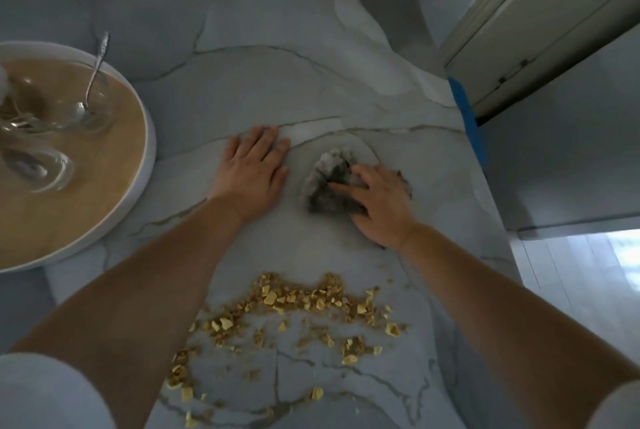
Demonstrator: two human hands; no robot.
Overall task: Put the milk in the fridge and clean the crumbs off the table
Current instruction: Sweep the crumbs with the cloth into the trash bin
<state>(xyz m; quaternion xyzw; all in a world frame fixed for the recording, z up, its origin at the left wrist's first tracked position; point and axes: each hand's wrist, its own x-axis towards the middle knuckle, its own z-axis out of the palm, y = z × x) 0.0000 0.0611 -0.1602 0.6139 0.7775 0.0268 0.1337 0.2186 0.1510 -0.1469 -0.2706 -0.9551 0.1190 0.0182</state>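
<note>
The crumb half of your job is barely begun: the crumbs (298, 307) lie in a loose yellow-brown band across the near part of the table (311, 75), between your two forearms, with strays trailing toward the near edge, and none look gathered or wiped off. The milk is nowhere in view, so you cannot tell from here whether it has reached the fridge. Your left hand (254, 174) lies flat on the marble, palm down, its fingers (263, 139) straight and close together, holding nothing. Just beside it, your right hand (377, 203) rests on top of a crumpled grey cloth (325, 179), which sits beyond the crumbs and apart from them; those fingers (343, 188) are spread and only lightly bent over the wad, pressing rather than clearly pinching it. Judging by this, the sweep toward you is what remains. At far left a round tray (145, 137) carries glass bowls (52, 165) and a spoon (97, 72).
</note>
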